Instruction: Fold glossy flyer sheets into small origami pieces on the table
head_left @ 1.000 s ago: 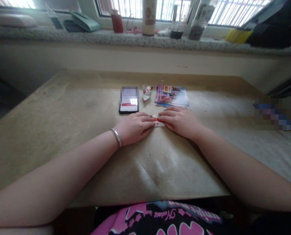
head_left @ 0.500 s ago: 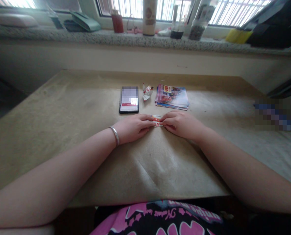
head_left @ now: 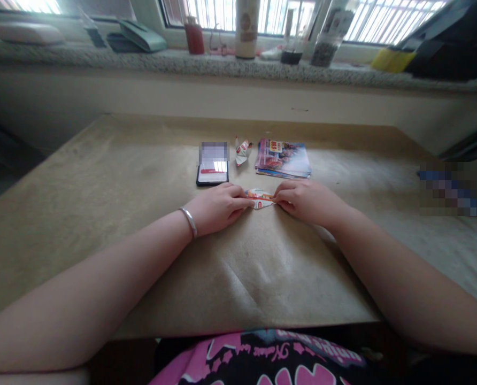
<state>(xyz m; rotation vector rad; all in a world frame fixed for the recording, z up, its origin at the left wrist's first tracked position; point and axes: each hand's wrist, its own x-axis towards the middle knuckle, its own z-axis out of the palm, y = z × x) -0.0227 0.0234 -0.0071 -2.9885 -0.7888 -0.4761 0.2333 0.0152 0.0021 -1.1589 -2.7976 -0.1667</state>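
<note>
Between my hands lies a small folded piece of printed paper [head_left: 261, 198], white with red and orange, low over the table. My left hand [head_left: 223, 207], with a silver bracelet at its wrist, pinches the paper's left end. At the opposite end, the fingertips of my right hand [head_left: 302, 200] grip its pointed right tip. Just beyond the paper stands a folded paper figure [head_left: 243, 151] with pointed ends, white and red. Fingers cover both ends of the paper.
A phone [head_left: 213, 174] lies beyond my left hand, its screen lit. To the right is a stack of printed leaflets [head_left: 284, 159]. The table [head_left: 162, 299] has a brown covering. Bottles, including a red one [head_left: 194, 36], stand on the stone windowsill [head_left: 206, 63].
My right hand has shifted slightly to the right, out to the paper's tip. More of the paper now shows between my hands. The left hand has barely moved.
</note>
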